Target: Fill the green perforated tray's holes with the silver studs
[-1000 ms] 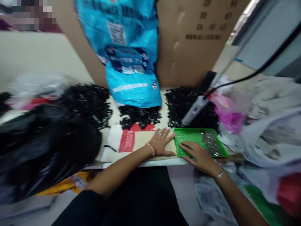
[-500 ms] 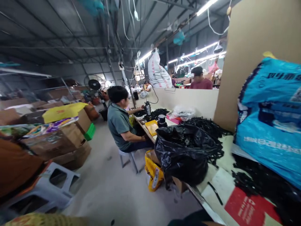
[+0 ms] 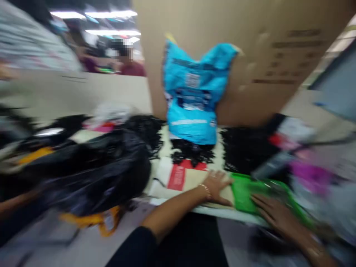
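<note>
Precariously, the green plastic tray (image 3: 241, 196) sat at the bench edge (image 3: 222, 212) under the open right hand (image 3: 278, 217); the left hand (image 3: 217, 187) lay flat on cardboard (image 3: 194, 181), and leaning could have tipped the tray.

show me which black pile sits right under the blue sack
The middle black pile, right below the blue sack; the left pile and right pile sit either side.

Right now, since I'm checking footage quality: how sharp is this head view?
In the head view, motion blur smears the whole frame, worst at the right edge around the right hand and green tray; the blue bag is more legible.
</note>
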Available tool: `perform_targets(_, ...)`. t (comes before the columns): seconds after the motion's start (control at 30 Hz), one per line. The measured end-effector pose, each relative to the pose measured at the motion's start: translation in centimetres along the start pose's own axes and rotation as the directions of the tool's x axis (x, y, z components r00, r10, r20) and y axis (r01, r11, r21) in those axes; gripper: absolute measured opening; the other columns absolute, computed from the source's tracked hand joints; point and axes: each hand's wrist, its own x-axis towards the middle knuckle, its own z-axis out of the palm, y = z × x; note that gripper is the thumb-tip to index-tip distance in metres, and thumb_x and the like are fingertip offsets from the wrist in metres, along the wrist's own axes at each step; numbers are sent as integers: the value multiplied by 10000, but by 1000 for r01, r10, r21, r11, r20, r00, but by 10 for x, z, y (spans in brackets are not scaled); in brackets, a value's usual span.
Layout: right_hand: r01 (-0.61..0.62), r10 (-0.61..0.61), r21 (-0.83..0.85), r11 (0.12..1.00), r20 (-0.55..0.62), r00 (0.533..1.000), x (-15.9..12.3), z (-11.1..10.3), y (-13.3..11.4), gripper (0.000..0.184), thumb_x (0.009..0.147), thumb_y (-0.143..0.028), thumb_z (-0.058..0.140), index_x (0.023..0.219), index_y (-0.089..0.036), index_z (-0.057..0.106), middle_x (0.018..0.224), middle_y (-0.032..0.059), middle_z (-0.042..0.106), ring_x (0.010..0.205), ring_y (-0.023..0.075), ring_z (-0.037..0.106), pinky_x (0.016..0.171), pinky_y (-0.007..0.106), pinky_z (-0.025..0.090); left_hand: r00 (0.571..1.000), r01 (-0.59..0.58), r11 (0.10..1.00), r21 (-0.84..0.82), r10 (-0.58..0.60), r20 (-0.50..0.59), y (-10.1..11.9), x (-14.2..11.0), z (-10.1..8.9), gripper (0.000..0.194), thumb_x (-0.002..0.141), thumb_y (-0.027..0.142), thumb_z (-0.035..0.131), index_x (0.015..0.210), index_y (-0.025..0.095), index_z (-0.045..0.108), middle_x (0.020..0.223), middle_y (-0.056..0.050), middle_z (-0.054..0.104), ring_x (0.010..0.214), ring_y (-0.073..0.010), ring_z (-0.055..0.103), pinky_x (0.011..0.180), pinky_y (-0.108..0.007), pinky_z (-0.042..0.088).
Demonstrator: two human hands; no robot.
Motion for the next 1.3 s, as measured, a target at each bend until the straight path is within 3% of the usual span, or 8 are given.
perform_targets(0.03,-14,19,-58,998,100,995,-29,-32,11,518,1000,-601,396,1152,-223,716,1143,82,718,1008,227,684,954,446,556,1000,2,1000,-7,-3,-11,-6,6,6,1042,757,830,557,1576,264,251,1615,-187,231,1487,-391,193,1167,-613,154)
perform_targets(0.1,-32,72,-146,989,275,959,-61,-77,24,440,1029,-479,398,1210,-217,702,1218,90,699,1114,247,661,1017,495,515,999,-16,1000,0,16,-33,-18,19,18,1030,771,846,514,1580,273,238,1613,-191,233,1480,-400,210,1161,-629,146)
perform_targets(0.2,-109,177,-206,972,343,923,-62,-100,37,373,1038,-315,404,1287,-201,656,1325,114,636,1230,267,597,1049,554,480,997,-50,998,39,51,-52,-23,24,28,1024,777,844,506,1578,259,251,1609,-187,245,1476,-399,224,1164,-628,142)
perform_targets(0.43,-48,99,-129,991,425,900,-19,-75,37,381,1035,-328,446,1364,-200,591,1391,118,585,1277,261,557,1074,539,454,999,-30,999,39,32,-32,-14,20,21,1037,770,874,465,1575,250,271,1604,-184,260,1465,-403,249,1162,-617,162)
perform_targets(0.67,-134,216,-236,963,368,904,-44,-84,66,390,1048,-346,403,1316,-172,625,1370,113,604,1270,283,556,1079,564,441,999,-45,998,35,45,-15,-18,20,25,1027,792,881,406,1589,261,216,1622,-178,209,1482,-400,200,1169,-619,132)
perform_targets(0.9,-76,159,-197,978,450,879,-16,-67,61,403,1051,-345,416,1377,-165,569,1387,114,590,1273,274,542,1098,545,416,999,-49,999,17,49,-17,-17,21,23,997,810,866,396,1589,269,220,1621,-168,219,1475,-413,213,1161,-629,150)
perform_targets(1.07,-123,227,-269,955,398,889,-21,-73,74,401,1044,-382,415,1308,-168,628,1317,122,637,1246,303,554,1084,580,402,998,-50,998,24,50,-26,-19,22,24,1006,805,873,393,1588,262,229,1617,-176,229,1474,-411,217,1163,-625,128)
perform_targets(1.3,-222,171,98,970,374,912,-42,-101,42,359,1049,-307,388,1323,-248,612,1241,84,661,1153,250,595,990,455,482,1000,-27,998,55,28,-15,-16,21,23,976,819,817,479,1584,261,236,1628,-151,212,1483,-389,205,1183,-592,106)
